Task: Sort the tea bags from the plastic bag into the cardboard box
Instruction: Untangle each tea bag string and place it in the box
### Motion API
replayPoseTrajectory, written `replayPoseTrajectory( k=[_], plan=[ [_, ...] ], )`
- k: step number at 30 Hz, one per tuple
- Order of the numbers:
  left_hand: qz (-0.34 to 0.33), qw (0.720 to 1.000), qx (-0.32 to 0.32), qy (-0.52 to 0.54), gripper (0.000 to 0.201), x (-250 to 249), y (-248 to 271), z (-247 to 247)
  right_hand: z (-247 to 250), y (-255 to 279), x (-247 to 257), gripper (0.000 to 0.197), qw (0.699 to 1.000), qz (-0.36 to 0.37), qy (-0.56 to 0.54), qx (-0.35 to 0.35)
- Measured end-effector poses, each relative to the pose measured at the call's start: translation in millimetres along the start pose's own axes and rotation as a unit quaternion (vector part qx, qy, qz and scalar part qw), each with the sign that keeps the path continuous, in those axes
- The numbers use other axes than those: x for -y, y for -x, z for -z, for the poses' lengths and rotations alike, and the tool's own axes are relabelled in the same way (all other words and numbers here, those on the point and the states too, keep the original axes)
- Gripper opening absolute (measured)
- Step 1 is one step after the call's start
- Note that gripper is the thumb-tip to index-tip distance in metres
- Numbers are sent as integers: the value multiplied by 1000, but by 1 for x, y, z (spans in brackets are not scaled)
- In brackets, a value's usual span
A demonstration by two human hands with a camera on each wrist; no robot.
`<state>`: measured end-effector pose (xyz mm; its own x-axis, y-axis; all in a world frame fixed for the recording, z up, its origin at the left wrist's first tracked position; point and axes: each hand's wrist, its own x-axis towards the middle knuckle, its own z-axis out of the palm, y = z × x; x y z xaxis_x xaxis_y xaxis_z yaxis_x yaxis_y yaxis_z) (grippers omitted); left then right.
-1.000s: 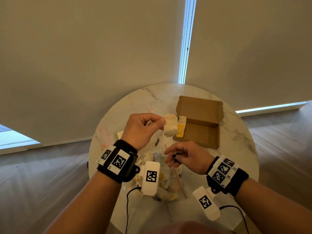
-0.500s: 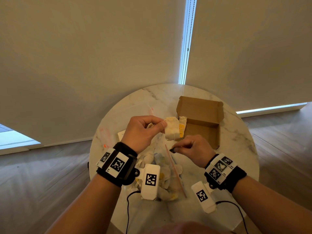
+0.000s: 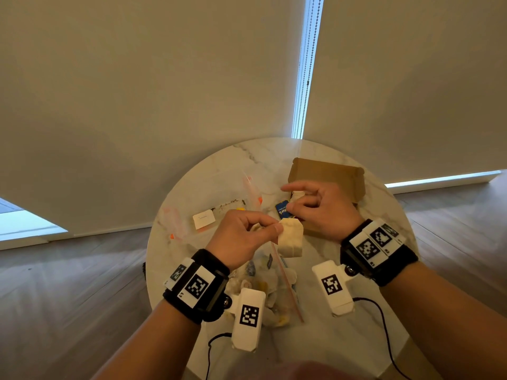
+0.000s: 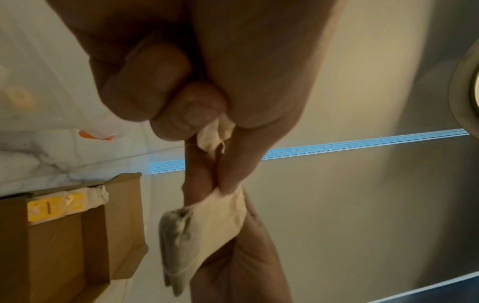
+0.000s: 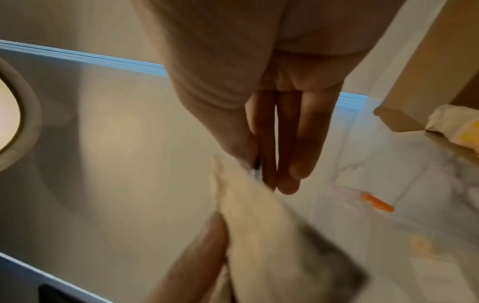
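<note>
Both hands are up over the marble table (image 3: pixel 356 338): the left hand (image 3: pixel 241 237) pinches a tea bag (image 3: pixel 292 239) by its top, while the right hand (image 3: pixel 321 209) pinches its blue paper tag (image 3: pixel 282 209). Just beyond stands the open cardboard box (image 3: pixel 329 176), and the plastic bag (image 3: pixel 271 286) of tea bags lies below the wrists.

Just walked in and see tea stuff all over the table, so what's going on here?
A person is moving tea bags from a plastic bag into a cardboard box on a round marble table. The left hand pinches a beige tea bag by its top corner, above the table. The right hand pinches its small blue tag near the box. At least one yellow-tagged bag already lies in the box.
</note>
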<state>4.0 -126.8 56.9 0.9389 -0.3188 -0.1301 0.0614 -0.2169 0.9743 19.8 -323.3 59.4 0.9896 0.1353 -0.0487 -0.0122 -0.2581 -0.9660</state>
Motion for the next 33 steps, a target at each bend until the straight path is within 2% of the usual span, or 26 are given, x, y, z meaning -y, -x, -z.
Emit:
replayPoseTrajectory(
  k=[3, 7, 12, 19, 23, 26, 33],
  plan=[
    [-10, 1000, 4, -24, 12, 1, 0, -1, 0, 2, 9, 15, 999, 32, 14, 2],
    [-18, 998, -4, -55, 13, 2, 0, -3, 2, 6, 16, 17, 996, 73, 47, -6],
    [-20, 997, -24, -73, 13, 2, -1, -4, 8, 16, 24, 10, 1000, 22, -12, 17],
    [-13, 996, -39, -84, 16, -3, -1, -7, 10, 25, 29, 6, 999, 21, -13, 34],
    [-14, 997, -50, -64, 21, -5, -3, -8, 10, 29, 25, 28, 999, 15, -14, 31],
    [-14, 997, -54, -47, 20, -6, -3, -7, 7, 32, 19, 36, 1000, 16, -3, 18],
    [-2, 999, -50, 0, 12, -4, -1, -7, 3, 33, 9, 23, 1000, 5, 21, 15]
  ],
)
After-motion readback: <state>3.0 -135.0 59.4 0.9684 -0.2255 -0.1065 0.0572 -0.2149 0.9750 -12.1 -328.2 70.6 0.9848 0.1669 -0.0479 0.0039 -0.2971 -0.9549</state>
